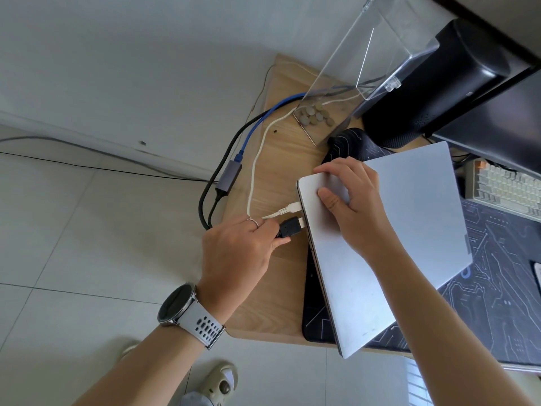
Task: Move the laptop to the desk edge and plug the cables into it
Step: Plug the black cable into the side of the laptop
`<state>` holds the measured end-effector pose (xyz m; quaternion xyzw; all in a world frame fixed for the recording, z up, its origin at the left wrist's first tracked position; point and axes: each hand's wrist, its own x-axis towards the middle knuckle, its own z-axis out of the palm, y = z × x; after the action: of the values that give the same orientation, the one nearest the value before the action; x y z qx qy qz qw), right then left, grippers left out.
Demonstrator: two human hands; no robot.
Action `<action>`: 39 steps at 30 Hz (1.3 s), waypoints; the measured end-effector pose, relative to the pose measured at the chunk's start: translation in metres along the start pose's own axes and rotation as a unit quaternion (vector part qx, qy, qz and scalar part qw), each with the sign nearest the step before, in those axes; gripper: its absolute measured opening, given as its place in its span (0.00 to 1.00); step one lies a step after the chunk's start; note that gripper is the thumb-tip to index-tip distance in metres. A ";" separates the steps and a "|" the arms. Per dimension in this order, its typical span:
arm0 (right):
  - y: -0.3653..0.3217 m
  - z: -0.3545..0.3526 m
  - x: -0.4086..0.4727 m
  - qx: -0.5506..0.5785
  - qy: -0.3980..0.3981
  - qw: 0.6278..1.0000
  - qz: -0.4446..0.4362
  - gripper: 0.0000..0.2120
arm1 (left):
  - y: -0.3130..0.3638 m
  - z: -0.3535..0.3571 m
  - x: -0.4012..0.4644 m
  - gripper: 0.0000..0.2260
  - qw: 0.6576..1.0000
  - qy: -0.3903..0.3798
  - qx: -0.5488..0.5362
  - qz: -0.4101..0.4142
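A closed silver laptop point(409, 230) lies on the wooden desk point(272, 276), its left side facing the desk's left edge. My right hand point(351, 200) presses flat on the lid near the far left corner. A white cable point(288, 208) has its plug seated in the laptop's left side. My left hand point(237, 253), with a ring and a watch, pinches a black plug point(289, 227) whose tip touches the laptop's side just below the white one. A grey adapter point(229, 175) with a blue cable point(263, 112) hangs over the desk's left edge.
A dark patterned desk mat point(497, 303) lies under the laptop. At the back stand a clear acrylic box point(380, 54) with several coins point(314, 115), a black speaker point(439, 83) and a monitor. A keyboard point(506, 189) sits at right. Tiled floor lies left of the desk.
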<state>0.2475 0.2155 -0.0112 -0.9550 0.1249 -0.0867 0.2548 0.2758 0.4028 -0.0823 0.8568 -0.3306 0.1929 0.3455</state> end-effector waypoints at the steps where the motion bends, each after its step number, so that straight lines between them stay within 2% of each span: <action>1: 0.000 0.000 0.000 0.000 0.000 1.000 -0.001 0.15 | 0.000 0.001 -0.001 0.18 1.000 0.002 -0.001 0.001; 15: 0.002 0.001 0.000 -0.006 0.004 1.000 0.004 0.15 | 0.001 0.002 0.001 0.19 1.000 0.001 -0.006 -0.001; 27: 0.002 0.002 -0.001 -0.019 0.002 1.000 -0.001 0.15 | 0.014 -0.014 0.012 0.14 0.997 -0.033 0.075 0.008; 39: 0.000 0.004 0.000 -0.032 -0.001 0.999 0.003 0.16 | 0.024 -0.005 0.008 0.11 0.998 -0.013 0.051 -0.024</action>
<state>0.2481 0.2179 -0.0145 -0.9622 0.1307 -0.0812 0.2246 0.2639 0.3904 -0.0633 0.8833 -0.3047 0.1897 0.3016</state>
